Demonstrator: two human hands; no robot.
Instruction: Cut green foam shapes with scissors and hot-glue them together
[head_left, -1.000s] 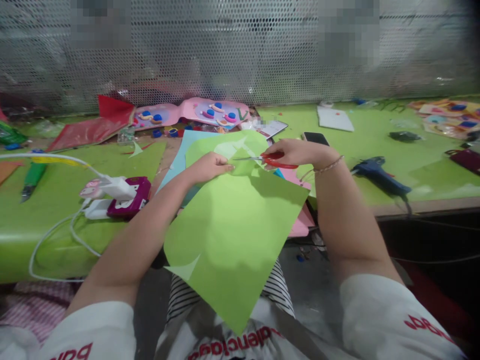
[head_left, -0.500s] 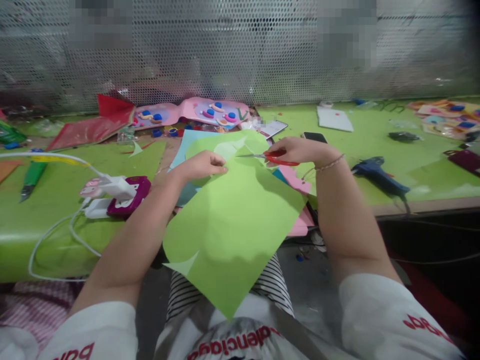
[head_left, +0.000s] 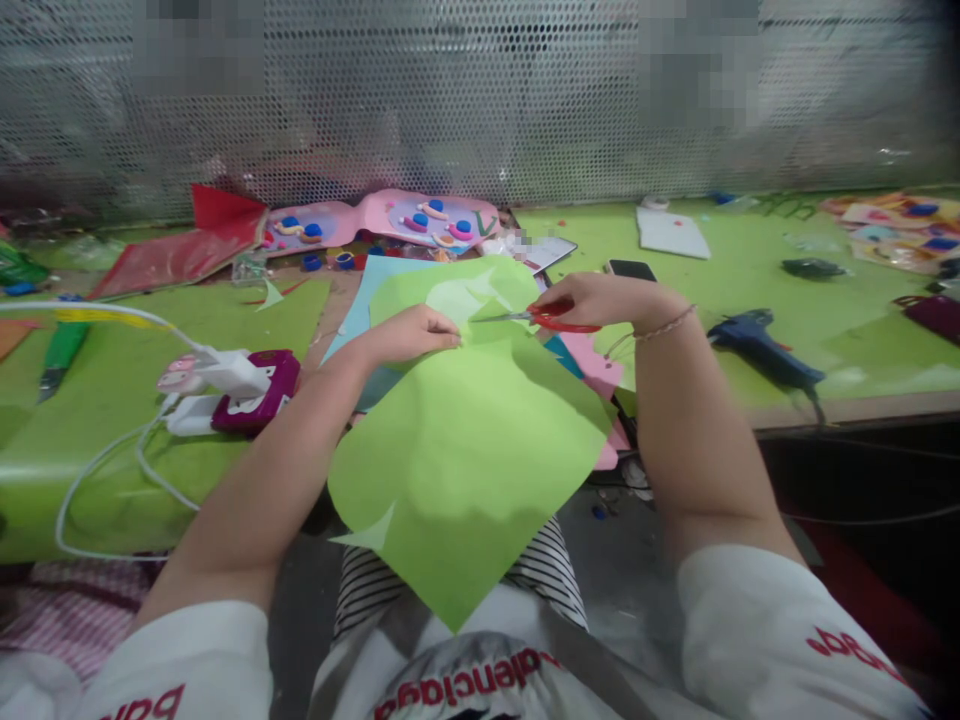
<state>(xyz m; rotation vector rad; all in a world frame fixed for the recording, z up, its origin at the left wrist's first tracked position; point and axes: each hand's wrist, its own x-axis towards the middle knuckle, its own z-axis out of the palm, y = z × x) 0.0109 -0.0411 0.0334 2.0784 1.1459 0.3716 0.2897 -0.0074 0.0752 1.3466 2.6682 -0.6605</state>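
A large sheet of light green paper (head_left: 465,470) hangs over the table's front edge toward my lap, with a paler cut scrap (head_left: 375,530) on its lower left. My left hand (head_left: 420,334) pinches this sheet near its upper part. In my right hand (head_left: 577,298) is a pair of scissors (head_left: 562,322) with red handles, its blades pointing left across the paper, close to my left fingertips. Another green piece (head_left: 405,288) lies behind, over light blue paper (head_left: 367,310). Pink paper (head_left: 600,365) shows below my right wrist.
On the right lie a dark blue glue gun (head_left: 772,350) and a phone (head_left: 631,270). A purple power strip (head_left: 262,390) with white plugs and a green utility knife (head_left: 64,350) are at left. Pink decorated pieces (head_left: 427,220) lie along the perforated metal screen (head_left: 465,100).
The left hand has shifted very slightly right on the paper, nearer the scissors. The scissors stay in the right hand at nearly the same place. The camera view has moved a little.
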